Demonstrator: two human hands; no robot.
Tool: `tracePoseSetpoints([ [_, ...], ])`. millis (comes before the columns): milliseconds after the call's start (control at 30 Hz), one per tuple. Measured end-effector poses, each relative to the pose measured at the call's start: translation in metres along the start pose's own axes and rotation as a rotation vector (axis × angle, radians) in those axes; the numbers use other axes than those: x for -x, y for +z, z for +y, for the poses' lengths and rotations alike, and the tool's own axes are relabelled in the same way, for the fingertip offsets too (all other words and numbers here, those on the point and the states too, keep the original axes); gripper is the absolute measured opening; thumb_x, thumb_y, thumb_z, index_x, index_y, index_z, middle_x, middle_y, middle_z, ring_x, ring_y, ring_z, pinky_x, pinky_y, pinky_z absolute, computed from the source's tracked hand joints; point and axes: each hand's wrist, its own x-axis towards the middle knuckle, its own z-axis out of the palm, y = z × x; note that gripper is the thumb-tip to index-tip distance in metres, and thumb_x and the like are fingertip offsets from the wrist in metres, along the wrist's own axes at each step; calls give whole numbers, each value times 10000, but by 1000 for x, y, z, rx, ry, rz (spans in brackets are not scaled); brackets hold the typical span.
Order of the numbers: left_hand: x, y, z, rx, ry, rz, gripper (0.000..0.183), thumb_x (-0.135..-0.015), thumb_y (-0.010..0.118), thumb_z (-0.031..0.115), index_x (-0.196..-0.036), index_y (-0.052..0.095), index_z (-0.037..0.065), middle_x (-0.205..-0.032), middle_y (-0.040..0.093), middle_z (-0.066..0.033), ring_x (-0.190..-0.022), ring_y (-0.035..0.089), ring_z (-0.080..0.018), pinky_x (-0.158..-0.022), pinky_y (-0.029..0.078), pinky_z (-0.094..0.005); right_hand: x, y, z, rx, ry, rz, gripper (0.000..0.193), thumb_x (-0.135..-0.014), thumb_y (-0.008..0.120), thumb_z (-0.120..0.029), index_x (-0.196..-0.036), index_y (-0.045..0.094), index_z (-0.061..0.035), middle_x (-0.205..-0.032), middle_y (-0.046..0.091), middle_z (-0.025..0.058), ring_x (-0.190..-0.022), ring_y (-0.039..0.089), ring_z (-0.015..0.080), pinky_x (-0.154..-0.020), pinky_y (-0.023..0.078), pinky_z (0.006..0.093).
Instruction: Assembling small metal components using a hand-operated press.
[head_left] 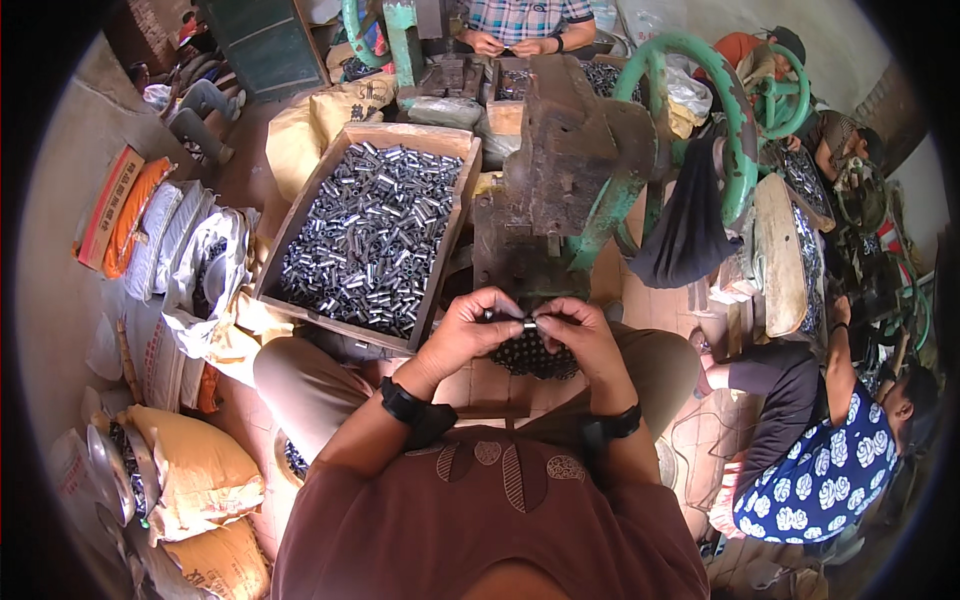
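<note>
Between my hands, in front of the press, is a small shiny metal cylinder [530, 324]. My left hand [468, 328] pinches one end of it between thumb and fingertips. The fingertips of my right hand [578, 333] close on its other end. Just beyond my hands stands a heavy, worn press [570, 135] with a green handwheel [742, 150]. Below the hands hangs a dark cloth with pale dots [535, 358]. To the left, a wooden box [462, 205] holds a heap of similar small metal cylinders [365, 235].
Sacks [185, 465] and bundled bags [205, 265] line the left side. A dark cloth [685, 225] hangs from the handwheel. One person [525, 22] sits opposite at another press; a person in a blue floral top [825, 465] works at the right, among others.
</note>
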Motion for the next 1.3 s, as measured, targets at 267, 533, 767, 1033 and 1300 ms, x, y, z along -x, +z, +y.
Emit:
tracePoseSetpoints([
  [267, -12, -11, -11, 225, -405, -36, 97, -807, 614, 30, -865, 545, 64, -573, 440, 60, -418, 302, -7, -366, 185, -180, -7, 9, -13, 618, -202, 93, 163, -795, 636, -126, -896, 620, 1, -756, 600, 66, -727, 579, 145, -663, 478, 292],
  [533, -75, -64, -62, 280, -431, 582, 105, -807, 559, 19, -912, 548, 8, -667, 528, -16, -440, 357, -46, -347, 225, -187, 9, -13, -113, 900, -1128, 1222, 446, -833, 590, -127, -1210, 433, 54, -1189, 493, 184, -1087, 474, 255, -957, 342, 347],
  [767, -107, -64, -78, 435, -467, 580, 101, -813, 545, 23, -913, 553, 13, -712, 551, -35, -482, 388, -53, -356, 236, -185, -8, -71, -90, 376, -649, 913, 448, -860, 560, -294, -1122, 491, 64, -971, 567, 118, -781, 537, 148, -701, 438, 265],
  [1033, -116, -61, -84, 237, -403, 482, 99, -782, 606, 29, -879, 585, 23, -658, 562, -17, -465, 405, -50, -375, 272, -198, -20, -54, -183, 684, -627, 984, 462, -841, 578, -352, -1062, 543, 52, -858, 580, 73, -641, 507, 102, -570, 410, 224],
  [1300, -134, -41, -98, -307, -164, 580, 151, -730, 658, 65, -853, 634, -19, -674, 623, -106, -578, 566, -152, -555, 447, -274, -21, -57, -141, 872, -934, 1135, 443, -783, 663, -233, -1097, 529, 50, -882, 604, 106, -644, 536, 105, -563, 440, 224],
])
